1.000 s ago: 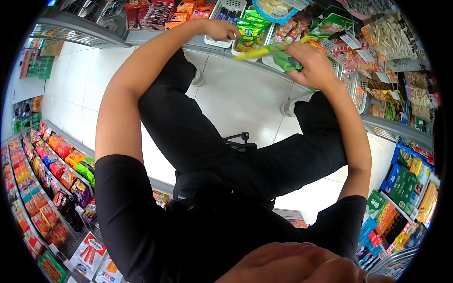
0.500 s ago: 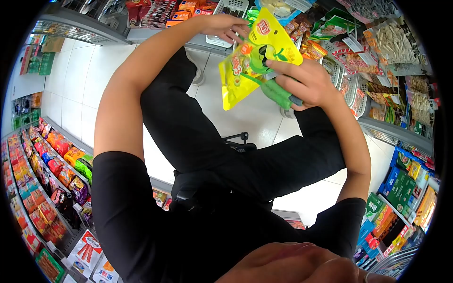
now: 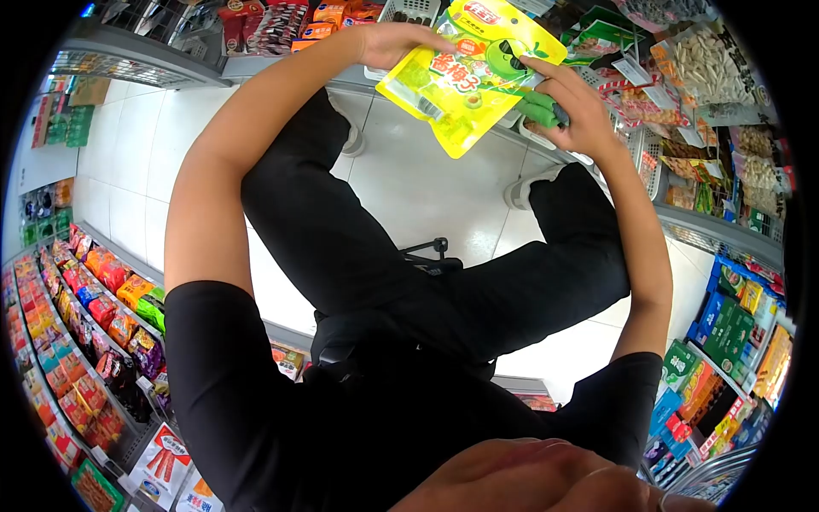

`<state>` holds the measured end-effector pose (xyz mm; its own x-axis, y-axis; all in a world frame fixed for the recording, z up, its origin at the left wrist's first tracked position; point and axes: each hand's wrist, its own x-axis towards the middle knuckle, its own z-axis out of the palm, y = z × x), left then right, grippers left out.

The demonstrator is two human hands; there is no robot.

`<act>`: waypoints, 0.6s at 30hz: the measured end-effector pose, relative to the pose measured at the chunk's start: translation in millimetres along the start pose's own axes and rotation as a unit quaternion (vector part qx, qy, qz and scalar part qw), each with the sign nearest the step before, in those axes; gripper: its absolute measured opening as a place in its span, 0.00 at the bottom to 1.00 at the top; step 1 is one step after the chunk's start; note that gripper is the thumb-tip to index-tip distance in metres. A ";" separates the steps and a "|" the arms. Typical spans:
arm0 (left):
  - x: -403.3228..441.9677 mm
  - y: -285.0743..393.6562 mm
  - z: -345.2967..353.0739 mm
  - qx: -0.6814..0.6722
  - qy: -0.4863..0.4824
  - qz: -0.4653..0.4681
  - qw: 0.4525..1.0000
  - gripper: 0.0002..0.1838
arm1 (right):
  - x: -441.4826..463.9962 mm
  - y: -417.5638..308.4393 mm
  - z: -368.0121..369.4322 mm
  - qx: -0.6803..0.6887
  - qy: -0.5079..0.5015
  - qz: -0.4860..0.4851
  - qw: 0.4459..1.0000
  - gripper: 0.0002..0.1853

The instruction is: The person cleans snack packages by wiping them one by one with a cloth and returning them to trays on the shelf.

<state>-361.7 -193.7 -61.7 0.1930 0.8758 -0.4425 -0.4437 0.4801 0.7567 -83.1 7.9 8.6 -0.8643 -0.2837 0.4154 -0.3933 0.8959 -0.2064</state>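
Observation:
A yellow snack bag with a green cartoon fruit in sunglasses is stretched between my two hands, its front tilted up toward me. My left hand is closed on the bag's upper left edge, with most of its fingers hidden behind it. On the opposite edge, my right hand pinches the bag, fingertips on its printed front. In the same hand, below the bag, is a green rolled, cloth-like thing with a dark end.
Beyond the bag, a shelf holds white baskets, orange packets and clear bags of dried food. Racks of colourful packets stand at the left. More boxes are on the right. White floor tiles lie between my legs.
My left hand has come onto the bag's left edge. The bag has swung to face me more fully and moved a little upward; my right hand still holds it and the green thing.

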 end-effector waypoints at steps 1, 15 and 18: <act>-0.6 -0.2 2.8 0.030 0.018 0.003 0.999 0.26 | -2.5 3.8 2.2 -0.005 0.001 0.002 1.000 0.16; 4.1 -18.2 29.4 0.142 0.031 -0.018 0.989 0.28 | -19.0 21.2 13.3 -0.076 0.054 0.256 0.962 0.22; 8.3 -20.5 39.7 0.133 0.020 -0.007 0.991 0.29 | -9.3 12.7 18.4 -0.054 0.038 0.217 0.974 0.24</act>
<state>-316.3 -194.2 -61.7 0.1601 0.8691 -0.4679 -0.1942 0.4925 0.8484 -85.8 15.6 -14.2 -0.9142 0.1529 0.3753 0.0430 0.9575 -0.2851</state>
